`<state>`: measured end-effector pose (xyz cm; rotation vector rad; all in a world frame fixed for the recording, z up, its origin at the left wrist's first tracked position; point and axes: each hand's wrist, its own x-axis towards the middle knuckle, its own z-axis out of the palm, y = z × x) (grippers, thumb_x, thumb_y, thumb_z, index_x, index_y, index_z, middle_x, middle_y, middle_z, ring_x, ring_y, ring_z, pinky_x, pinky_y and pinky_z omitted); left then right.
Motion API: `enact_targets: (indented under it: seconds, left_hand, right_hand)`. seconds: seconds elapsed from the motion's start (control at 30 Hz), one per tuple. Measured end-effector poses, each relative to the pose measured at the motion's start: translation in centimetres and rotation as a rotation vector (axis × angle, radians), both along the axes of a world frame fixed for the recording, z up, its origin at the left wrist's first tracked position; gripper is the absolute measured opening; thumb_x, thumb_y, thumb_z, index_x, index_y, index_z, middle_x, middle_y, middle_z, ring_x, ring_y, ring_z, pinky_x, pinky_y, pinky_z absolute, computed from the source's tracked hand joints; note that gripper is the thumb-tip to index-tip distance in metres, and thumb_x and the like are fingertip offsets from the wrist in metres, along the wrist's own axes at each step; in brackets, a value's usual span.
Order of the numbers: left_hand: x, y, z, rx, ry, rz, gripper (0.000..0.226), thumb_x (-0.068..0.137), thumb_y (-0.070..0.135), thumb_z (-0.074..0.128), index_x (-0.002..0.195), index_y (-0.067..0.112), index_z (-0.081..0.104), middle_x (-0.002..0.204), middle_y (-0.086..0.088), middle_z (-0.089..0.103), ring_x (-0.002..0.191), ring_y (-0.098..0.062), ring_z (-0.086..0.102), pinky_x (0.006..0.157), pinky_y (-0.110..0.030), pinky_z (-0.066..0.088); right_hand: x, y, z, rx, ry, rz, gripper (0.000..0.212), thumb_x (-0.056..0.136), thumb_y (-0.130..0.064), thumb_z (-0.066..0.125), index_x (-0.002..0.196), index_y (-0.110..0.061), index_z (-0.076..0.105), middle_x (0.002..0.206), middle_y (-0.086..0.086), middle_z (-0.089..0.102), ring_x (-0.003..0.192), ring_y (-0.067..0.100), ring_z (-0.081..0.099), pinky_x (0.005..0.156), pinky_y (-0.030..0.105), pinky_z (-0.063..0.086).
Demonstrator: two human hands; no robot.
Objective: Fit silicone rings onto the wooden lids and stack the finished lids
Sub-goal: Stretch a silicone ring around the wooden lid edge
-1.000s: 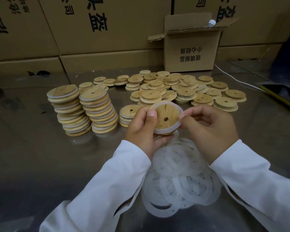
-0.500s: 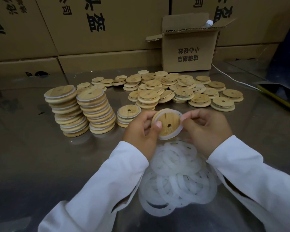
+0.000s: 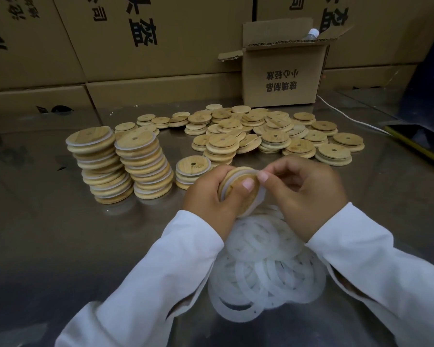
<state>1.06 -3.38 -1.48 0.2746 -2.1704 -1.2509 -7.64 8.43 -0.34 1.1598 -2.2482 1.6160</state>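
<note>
Curling fingers [image 3: 219,172] of the left hand [image 3: 208,199] are gripping a round pale wooden lid [image 3: 248,202] by its edge, the thumb lying across its face, while the right hand [image 3: 308,196] is pinching the translucent white silicone ring [image 3: 236,177] against the lid's rim. Both hands are hovering over a heap of loose white silicone rings [image 3: 266,271] on the grey metal table [image 3: 48,246]. Two tall stacks of ringed lids [image 3: 143,169] and one short stack [image 3: 192,171] are standing to the left, with bare wooden lids [image 3: 273,131] lying scattered beyond.
</note>
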Motion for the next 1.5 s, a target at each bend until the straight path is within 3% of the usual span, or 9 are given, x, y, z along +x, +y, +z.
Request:
enact_targets:
  seconds: [0.2, 0.3, 0.43, 0.63, 0.8, 0.93, 1.1, 1.27, 1.5]
  left_hand:
    - [0.2, -0.5, 0.8, 0.125, 0.025, -0.139, 0.017, 0.075, 0.033, 0.054, 0.090, 0.030, 0.062, 0.082, 0.011, 0.064, 0.080, -0.003, 0.061, 0.072, -0.020, 0.051]
    - [0.4, -0.9, 1.0, 0.210, 0.061, -0.194, 0.019, 0.075, 0.029, 0.055, 0.091, 0.024, 0.064, 0.077, 0.013, 0.065, 0.077, -0.002, 0.062, 0.069, -0.017, 0.050]
    - [0.6, -0.8, 1.1, 0.389, 0.079, -0.237, 0.013, 0.077, 0.028, 0.065, 0.089, 0.020, 0.065, 0.073, 0.014, 0.068, 0.075, -0.004, 0.065, 0.068, -0.026, 0.057]
    - [0.3, -0.5, 0.6, 0.687, 0.014, -0.237, 0.027, 0.066, 0.031, 0.060, 0.090, 0.021, 0.069, 0.082, 0.001, 0.072, 0.080, -0.015, 0.070, 0.064, -0.032, 0.057]
    - [0.2, 0.2, 0.1, 0.571, 0.015, -0.135, 0.015, 0.083, 0.020, 0.058, 0.094, 0.020, 0.068, 0.079, 0.004, 0.071, 0.081, -0.015, 0.069, 0.064, -0.031, 0.058]
    - [0.2, 0.8, 0.3, 0.386, 0.132, -0.056, 0.025, 0.069, 0.034, 0.061, 0.089, 0.021, 0.067, 0.077, 0.006, 0.069, 0.080, -0.013, 0.066, 0.074, -0.036, 0.056]
    - [0.0, 0.7, 0.2, 0.375, 0.180, -0.011, 0.008, 0.080, 0.023, 0.061, 0.083, 0.025, 0.068, 0.072, 0.009, 0.069, 0.076, -0.010, 0.065, 0.073, -0.031, 0.054]
    - [-0.1, 0.7, 0.0, 0.377, 0.143, -0.069, 0.013, 0.082, 0.007, 0.062, 0.088, 0.017, 0.064, 0.070, 0.008, 0.069, 0.068, -0.001, 0.065, 0.060, -0.014, 0.049]
    - [-0.1, 0.5, -0.3, 0.304, 0.090, -0.050, 0.010, 0.084, 0.013, 0.061, 0.089, 0.021, 0.064, 0.077, 0.007, 0.069, 0.073, -0.002, 0.065, 0.067, -0.015, 0.051]
  right_hand:
    - [-0.1, 0.3, 0.6, -0.016, 0.031, 0.027, 0.019, 0.079, -0.021, 0.066, 0.066, -0.034, 0.059, 0.068, -0.019, 0.062, 0.074, -0.005, 0.057, 0.065, 0.003, 0.040]
    - [0.1, 0.4, 1.0, -0.035, 0.045, 0.045, 0.015, 0.079, -0.021, 0.065, 0.069, -0.031, 0.062, 0.070, -0.019, 0.062, 0.075, -0.006, 0.057, 0.067, 0.002, 0.040]
    - [0.2, 0.6, 1.3, -0.040, 0.035, 0.069, 0.014, 0.079, -0.022, 0.066, 0.069, -0.031, 0.062, 0.070, -0.020, 0.062, 0.075, -0.006, 0.058, 0.068, 0.003, 0.041]
    - [0.0, 0.5, 1.1, -0.052, -0.003, 0.054, 0.015, 0.079, -0.022, 0.067, 0.068, -0.031, 0.062, 0.069, -0.016, 0.064, 0.073, -0.002, 0.058, 0.066, 0.007, 0.043]
    - [0.1, 0.1, 0.1, -0.078, -0.075, 0.044, 0.011, 0.077, -0.024, 0.067, 0.068, -0.030, 0.063, 0.069, -0.014, 0.066, 0.072, 0.000, 0.061, 0.071, 0.017, 0.048]
    - [0.5, -0.1, 0.0, -0.129, -0.037, 0.051, 0.004, 0.076, -0.026, 0.067, 0.075, -0.029, 0.064, 0.074, -0.014, 0.067, 0.078, 0.002, 0.062, 0.076, 0.025, 0.051]
    - [0.9, -0.2, -0.1, -0.149, 0.006, 0.000, 0.011, 0.075, -0.024, 0.069, 0.078, -0.031, 0.060, 0.077, -0.016, 0.065, 0.078, -0.001, 0.061, 0.074, 0.019, 0.050]
    - [0.5, -0.1, -0.1, -0.096, -0.011, -0.057, 0.010, 0.078, -0.024, 0.065, 0.068, -0.026, 0.061, 0.069, -0.016, 0.064, 0.072, -0.002, 0.058, 0.066, 0.011, 0.044]
    - [0.4, 0.0, 0.0, 0.013, 0.055, 0.011, 0.022, 0.080, -0.016, 0.064, 0.068, -0.031, 0.054, 0.078, -0.014, 0.057, 0.079, -0.002, 0.054, 0.067, 0.002, 0.035]
